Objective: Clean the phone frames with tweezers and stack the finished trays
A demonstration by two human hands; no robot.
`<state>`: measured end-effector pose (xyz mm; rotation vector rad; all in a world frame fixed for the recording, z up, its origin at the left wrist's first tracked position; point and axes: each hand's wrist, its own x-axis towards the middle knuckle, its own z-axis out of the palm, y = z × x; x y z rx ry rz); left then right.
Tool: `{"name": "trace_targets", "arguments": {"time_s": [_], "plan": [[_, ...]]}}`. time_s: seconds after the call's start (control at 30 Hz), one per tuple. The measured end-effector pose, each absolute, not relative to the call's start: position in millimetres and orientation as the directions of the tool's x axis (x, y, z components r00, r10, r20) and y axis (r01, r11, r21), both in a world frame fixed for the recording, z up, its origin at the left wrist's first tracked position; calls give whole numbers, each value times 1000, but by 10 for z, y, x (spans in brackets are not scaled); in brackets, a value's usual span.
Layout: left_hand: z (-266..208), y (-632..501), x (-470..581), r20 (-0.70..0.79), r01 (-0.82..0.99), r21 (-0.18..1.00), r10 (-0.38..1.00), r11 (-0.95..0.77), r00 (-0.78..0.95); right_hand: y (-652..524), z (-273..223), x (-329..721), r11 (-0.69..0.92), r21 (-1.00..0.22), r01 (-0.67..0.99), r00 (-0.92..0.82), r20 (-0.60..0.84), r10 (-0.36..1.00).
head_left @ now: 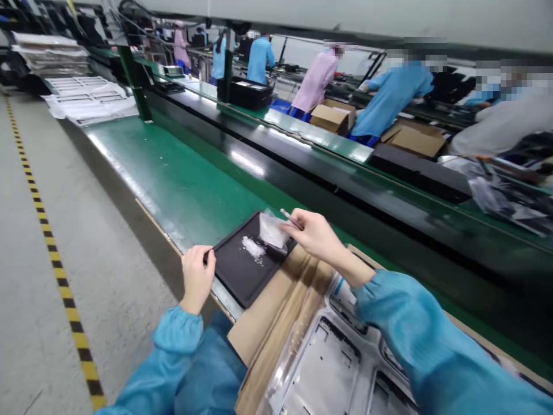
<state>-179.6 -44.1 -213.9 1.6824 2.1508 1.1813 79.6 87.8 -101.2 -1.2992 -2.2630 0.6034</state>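
Observation:
My left hand [197, 275] is closed on the left edge of a shallow black tray [235, 282], thumb and fingers around its rim. A small heap of tiny white pieces [253, 249] lies on the tray. Beside the heap, a clear plastic bag [273, 230] with whitish contents rests at the tray's far right side. My right hand [313, 233] is closed on a slim pen-like tool [290, 218], whose pale end points up and left. Its fingertips are at the bag's edge; whether they also pinch the bag I cannot tell.
A cardboard box [276, 311] at my front holds clear plastic trays with flat silver-grey panels [324, 369]. The green bench [181, 178] runs away to the left, beside a dark conveyor [259, 158]. White-wrapped frames [90, 95] lie at its far end. Several people work across the line.

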Motion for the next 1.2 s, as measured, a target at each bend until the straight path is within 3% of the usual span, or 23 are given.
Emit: {"name": "trace_targets", "arguments": {"time_s": [0.13, 0.33, 0.63, 0.9, 1.2], "plan": [[-2159, -427, -1698, 286, 755, 646, 883, 110, -373, 872, -997, 862, 451, -598, 662, -390, 239, 889], [-2080, -311, -1774, 253, 777, 623, 915, 95, -315, 906, -973, 774, 460, -564, 686, -426, 201, 882], [-2083, -183, -1786, 318, 832, 547, 896, 94, -311, 1113, -900, 601, 431, -508, 746, -502, -3, 865], [-2103, -227, -1853, 404, 838, 545, 870, 19, -282, 1205, -911, 462, 328, -483, 812, -422, -98, 901], [-2164, -215, -1928, 465, 825, 564, 838, -33, -285, 1264, -1020, 589, 285, -607, 742, -411, -76, 909]]}}
